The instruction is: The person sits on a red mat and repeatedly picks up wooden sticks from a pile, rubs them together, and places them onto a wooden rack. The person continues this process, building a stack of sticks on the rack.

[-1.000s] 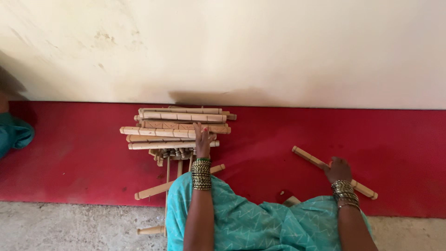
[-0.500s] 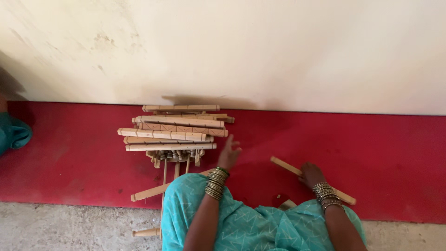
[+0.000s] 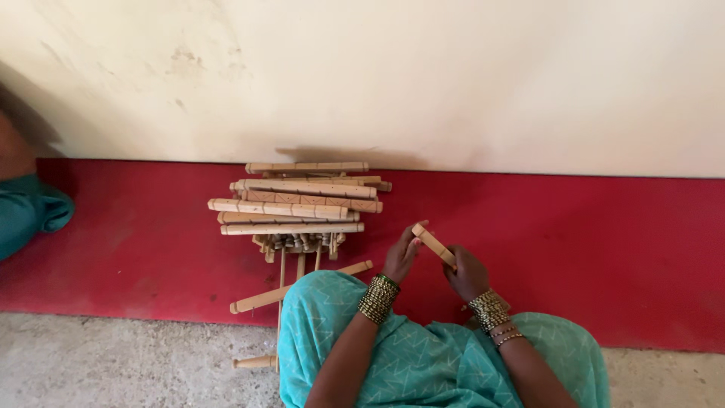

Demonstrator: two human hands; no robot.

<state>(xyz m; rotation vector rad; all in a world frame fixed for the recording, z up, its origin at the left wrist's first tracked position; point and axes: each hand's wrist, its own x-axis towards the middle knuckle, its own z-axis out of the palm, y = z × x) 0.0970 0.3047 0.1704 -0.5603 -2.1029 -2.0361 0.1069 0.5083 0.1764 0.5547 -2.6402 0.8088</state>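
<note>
Wooden stick [image 3: 433,245] gripped in closed right hand [image 3: 467,273], slanting up-left over red floor band [image 3: 604,234]. Left hand [image 3: 402,255] loosely curled, fingertips at stick's upper end, apparently pinching it. Just left, stacked wooden sticks [image 3: 298,198] against cream wall [image 3: 453,75].

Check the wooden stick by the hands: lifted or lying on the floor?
Lifted: the wooden stick is tilted, gripped by the right hand, with the left hand touching its upper end.
</note>
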